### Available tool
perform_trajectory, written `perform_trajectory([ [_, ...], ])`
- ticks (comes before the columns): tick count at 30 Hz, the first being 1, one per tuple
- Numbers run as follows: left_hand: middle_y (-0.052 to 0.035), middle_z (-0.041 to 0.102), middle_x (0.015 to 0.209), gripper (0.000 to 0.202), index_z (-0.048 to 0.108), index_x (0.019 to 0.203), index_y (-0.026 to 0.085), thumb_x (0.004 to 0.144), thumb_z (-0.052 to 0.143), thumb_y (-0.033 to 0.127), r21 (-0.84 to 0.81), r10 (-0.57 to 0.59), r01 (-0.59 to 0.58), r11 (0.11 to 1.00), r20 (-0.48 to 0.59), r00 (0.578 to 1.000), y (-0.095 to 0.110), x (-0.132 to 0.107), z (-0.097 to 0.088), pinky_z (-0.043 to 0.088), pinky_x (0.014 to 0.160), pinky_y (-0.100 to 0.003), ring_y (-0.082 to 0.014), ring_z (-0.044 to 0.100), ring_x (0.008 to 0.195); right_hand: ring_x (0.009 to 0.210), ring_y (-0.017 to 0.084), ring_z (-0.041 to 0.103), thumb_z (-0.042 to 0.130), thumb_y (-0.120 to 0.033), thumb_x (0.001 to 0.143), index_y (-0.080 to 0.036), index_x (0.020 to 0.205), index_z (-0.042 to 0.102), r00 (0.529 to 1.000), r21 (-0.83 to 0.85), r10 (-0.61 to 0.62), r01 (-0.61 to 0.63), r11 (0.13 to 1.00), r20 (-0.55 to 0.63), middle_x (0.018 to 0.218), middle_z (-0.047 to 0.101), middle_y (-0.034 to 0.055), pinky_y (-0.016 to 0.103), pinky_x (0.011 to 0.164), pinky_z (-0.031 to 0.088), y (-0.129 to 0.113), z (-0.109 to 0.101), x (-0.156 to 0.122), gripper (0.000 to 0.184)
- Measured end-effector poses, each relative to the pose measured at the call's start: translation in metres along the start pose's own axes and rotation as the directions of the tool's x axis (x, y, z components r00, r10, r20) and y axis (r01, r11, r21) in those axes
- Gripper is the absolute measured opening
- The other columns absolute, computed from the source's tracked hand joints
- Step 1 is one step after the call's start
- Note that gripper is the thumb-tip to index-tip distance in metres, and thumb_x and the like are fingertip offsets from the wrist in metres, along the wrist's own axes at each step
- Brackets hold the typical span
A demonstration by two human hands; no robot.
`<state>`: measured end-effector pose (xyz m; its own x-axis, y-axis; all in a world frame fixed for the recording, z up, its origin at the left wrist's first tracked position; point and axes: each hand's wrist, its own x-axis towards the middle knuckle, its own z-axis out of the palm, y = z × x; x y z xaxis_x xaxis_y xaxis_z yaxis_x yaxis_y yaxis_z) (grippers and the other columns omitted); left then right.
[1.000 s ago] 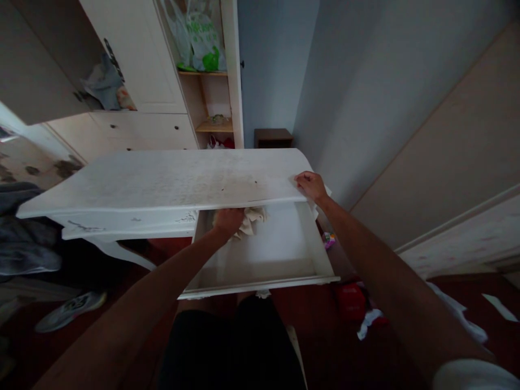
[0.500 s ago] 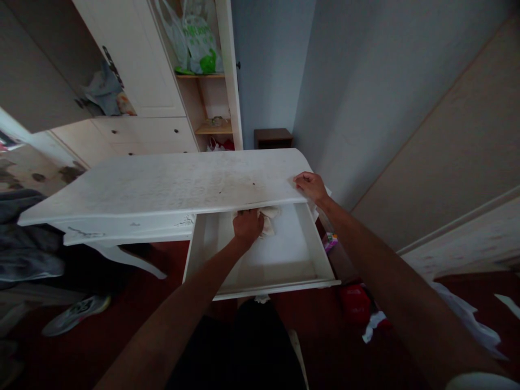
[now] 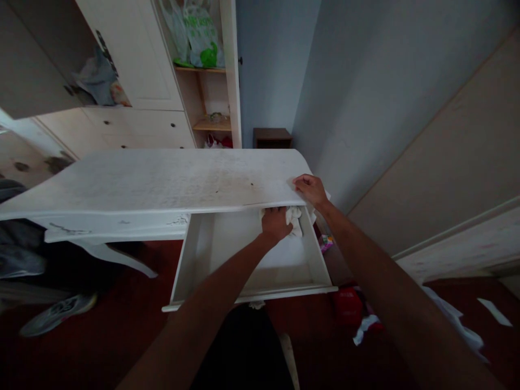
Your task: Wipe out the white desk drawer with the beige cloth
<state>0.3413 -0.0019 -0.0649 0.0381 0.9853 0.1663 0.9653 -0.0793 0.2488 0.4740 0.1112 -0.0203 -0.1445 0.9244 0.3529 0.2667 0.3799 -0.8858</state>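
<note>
My left hand [image 3: 277, 223] is inside the pulled-out drawer [image 3: 239, 271] of a white desk [image 3: 170, 179]. Its fingers are closed on a crumpled off-white cloth [image 3: 295, 221], pressed to the drawer bottom near the back right, and the fingertips go under the desktop edge. My right hand [image 3: 309, 188] rests at the right end of the desktop with its fingers curled together. Bits of something white show by its wrist and below the desk edge; whether the fingers hold it is hidden.
Behind the desk stands a white wardrobe [image 3: 138, 65] with plastic bags [image 3: 201, 35] on a shelf. A grey-blue wall [image 3: 349, 108] rises close on the right. On the floor lie a red box [image 3: 347, 306], white scraps and a shoe [image 3: 59, 314].
My left hand has slid the cloth to the right along the drawer bottom. My right hand stays at the desk's right end. The view has shifted slightly.
</note>
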Motion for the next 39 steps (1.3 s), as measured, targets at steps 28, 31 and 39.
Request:
perform_trajectory([
  [28,-0.0013,0.076,0.106,0.034,0.076,0.106,0.033,0.074,0.07,0.025,-0.278,0.762,-0.741,0.612,0.46,0.456,-0.002,-0.062,-0.028,0.044,0.108,-0.034,-0.0196,0.065,0.106,0.057,0.012,0.052,0.059,-0.037,0.076,-0.017,0.074,0.066,1.0,-0.085,-0.006,0.005,0.996,-0.013,0.063,0.063,0.0009,0.026,0.059,0.041,0.003,-0.005,0.004,0.021],
  [31,-0.0034,0.076,0.105,0.038,0.075,0.11,0.032,0.073,0.07,0.024,-0.226,0.709,-0.723,0.653,0.52,0.477,-0.017,-0.069,-0.042,0.048,0.104,-0.037,-0.0236,0.066,0.107,0.058,0.013,0.053,0.059,-0.038,0.076,-0.018,0.074,0.066,1.0,-0.08,0.004,-0.006,0.997,-0.024,0.063,0.063,0.0009,0.026,0.06,0.042,0.002,-0.005,0.004,0.021],
  [39,-0.0108,0.074,0.102,0.028,0.073,0.1,0.023,0.072,0.068,0.023,0.05,0.416,-0.623,0.781,0.701,0.578,-0.08,-0.098,-0.096,0.057,0.081,-0.039,-0.0304,0.07,0.097,0.055,0.012,0.051,0.061,-0.042,0.075,-0.018,0.073,0.066,0.999,-0.066,-0.014,0.011,0.998,-0.044,0.063,0.063,0.0011,0.026,0.058,0.041,0.007,-0.005,0.004,0.025],
])
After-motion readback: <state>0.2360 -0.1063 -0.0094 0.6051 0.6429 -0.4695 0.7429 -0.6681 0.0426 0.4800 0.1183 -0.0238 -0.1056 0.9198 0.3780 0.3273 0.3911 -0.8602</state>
